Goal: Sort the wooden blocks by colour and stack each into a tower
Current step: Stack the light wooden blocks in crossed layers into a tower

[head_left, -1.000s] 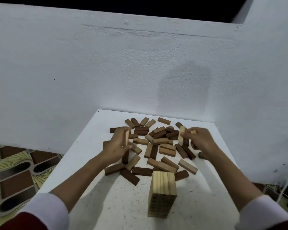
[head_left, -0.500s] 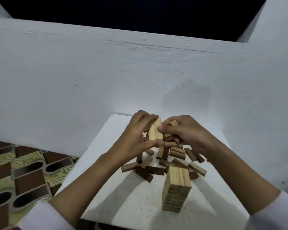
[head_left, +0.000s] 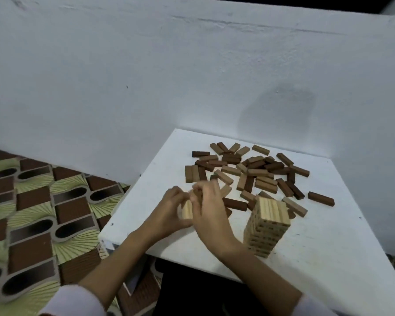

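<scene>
Gripping pale blocks (head_left: 188, 209), both hands (head_left: 193, 209) beside tower (head_left: 268, 223).

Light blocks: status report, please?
Both hands, left and right, grip light blocks. Light tower stands at right. Loose blocks lie behind.

The tower (head_left: 267, 226) stands before the scattered blocks (head_left: 253, 172) on the table (head_left: 328, 236) (hands to its left).

A white bench (head_left: 328, 236) stands pushed into a corner of rough white walls (head_left: 146, 87). To its left lies a floor (head_left: 32, 213) patterned in brown, green and black.
</scene>
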